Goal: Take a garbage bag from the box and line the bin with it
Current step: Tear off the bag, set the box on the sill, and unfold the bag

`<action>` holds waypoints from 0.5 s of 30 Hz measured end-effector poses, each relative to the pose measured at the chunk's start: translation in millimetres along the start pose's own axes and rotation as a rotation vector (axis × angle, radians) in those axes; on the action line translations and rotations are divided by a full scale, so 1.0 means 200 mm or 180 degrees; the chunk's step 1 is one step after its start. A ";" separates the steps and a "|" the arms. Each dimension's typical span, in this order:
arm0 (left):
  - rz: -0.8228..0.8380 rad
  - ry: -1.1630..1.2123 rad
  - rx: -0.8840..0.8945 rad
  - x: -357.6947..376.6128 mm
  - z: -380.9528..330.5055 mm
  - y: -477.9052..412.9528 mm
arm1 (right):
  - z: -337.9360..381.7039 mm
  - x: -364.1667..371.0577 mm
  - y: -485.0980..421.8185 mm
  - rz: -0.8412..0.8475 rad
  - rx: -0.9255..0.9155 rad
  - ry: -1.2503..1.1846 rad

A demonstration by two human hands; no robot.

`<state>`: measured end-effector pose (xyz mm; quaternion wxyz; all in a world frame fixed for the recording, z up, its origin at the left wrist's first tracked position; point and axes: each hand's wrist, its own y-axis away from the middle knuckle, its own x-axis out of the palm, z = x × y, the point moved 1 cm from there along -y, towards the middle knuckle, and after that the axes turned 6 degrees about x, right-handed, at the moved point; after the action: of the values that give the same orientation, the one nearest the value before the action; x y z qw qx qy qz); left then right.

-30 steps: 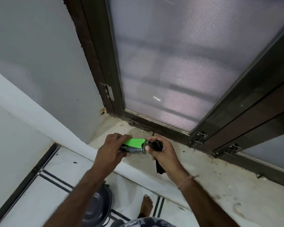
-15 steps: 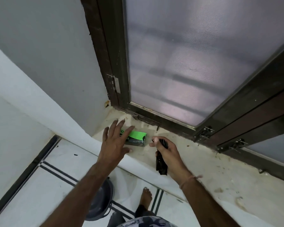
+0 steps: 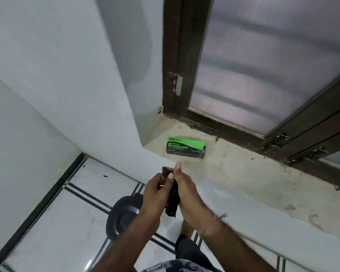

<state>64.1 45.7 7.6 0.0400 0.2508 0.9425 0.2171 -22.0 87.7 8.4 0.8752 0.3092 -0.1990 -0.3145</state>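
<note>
From my remote seat I see both hands meeting in front of the body, just off the near edge of the pale, stained stone window sill (image 3: pixel 243 173). Between them hangs the black, folded plastic garbage bag (image 3: pixel 172 203), a narrow crumpled strip held upright above the floor. My left hand (image 3: pixel 155 191) has its fingers curled and pinches the strip's upper end, where a small dark corner sticks out above the fingertips. My right hand (image 3: pixel 186 193) presses against the other side of the garbage bag with the thumb laid along it. The rest of its fingers are hidden behind the plastic, so I read it as a grip but cannot see how far they wrap. A thin thread band (image 3: pixel 214 218) circles the right wrist.

The flat green-and-black cardboard box (image 3: pixel 185 147), printed "garbage bags", lies on its broad face in the sill's far left corner. It sits near the white wall (image 3: pixel 67 75) and the dark brown wooden window frame (image 3: pixel 173 55), well apart from both hands.

The round dark grey bin (image 3: pixel 124 214) stands below on the white tiled floor (image 3: pixel 57 222), partly covered by the left forearm. No liner shows on its visible rim.
</note>
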 end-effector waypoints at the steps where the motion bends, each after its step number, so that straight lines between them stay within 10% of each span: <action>1: -0.0079 0.0145 -0.0001 -0.09 0.01 0.02 | -0.04 0.09 0.03 -0.0001 -0.0074 0.0043; 11: -0.0198 0.0659 -0.0392 -1.24 0.14 0.22 | -0.65 0.86 0.26 -0.0477 -0.0424 0.0062; 15: 0.0495 0.0597 -0.0548 -1.59 0.10 0.43 | -0.78 1.13 0.46 -0.0587 -0.0552 0.0327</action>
<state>383.9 -36.3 16.4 -0.0437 0.2973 0.8978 0.3221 264.7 56.7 -9.9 0.8750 0.2652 -0.0967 -0.3934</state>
